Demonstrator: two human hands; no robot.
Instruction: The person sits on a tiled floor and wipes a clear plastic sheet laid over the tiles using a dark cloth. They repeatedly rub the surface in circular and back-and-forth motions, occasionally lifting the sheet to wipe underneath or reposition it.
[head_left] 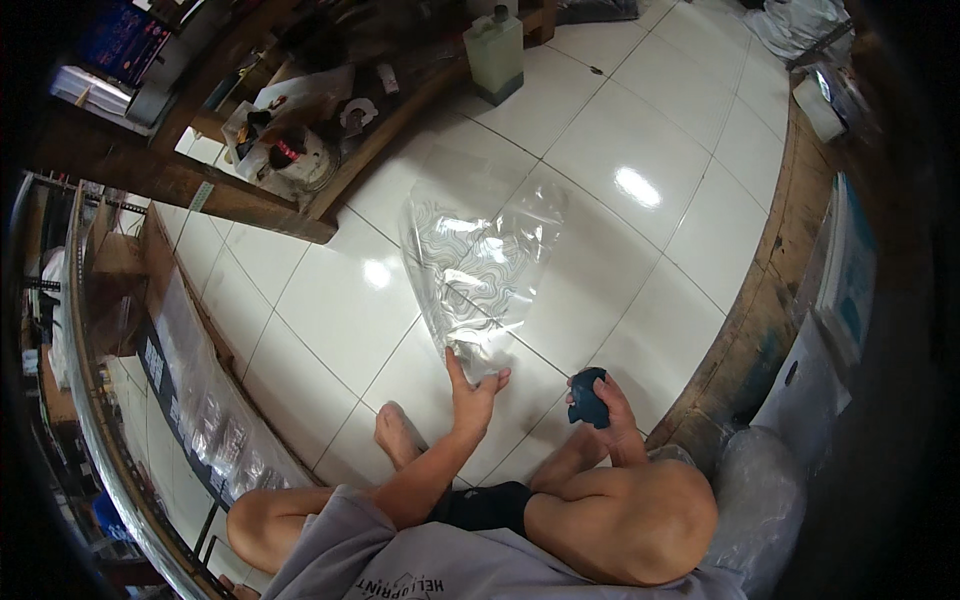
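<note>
A clear plastic bag (480,265) with a wavy line pattern lies on the white tiled floor in front of me. My left hand (474,395) is at its near end, thumb and forefinger stretched apart, with the fingertips at the plastic edge. To the right of the bag, my right hand (618,412) is closed around a dark teal, hand-sized object (588,398) with an uneven outline. Its exact kind does not show. That hand is held above my right leg, apart from the bag.
My bare foot (393,428) rests left of the bag. A plastic jug (494,58) stands beyond it, by a wooden bench (360,150) with assorted items. Along the right runs a wooden edge (735,330) with plastic wrapping (765,480). Plastic-covered packages (215,405) are at the left.
</note>
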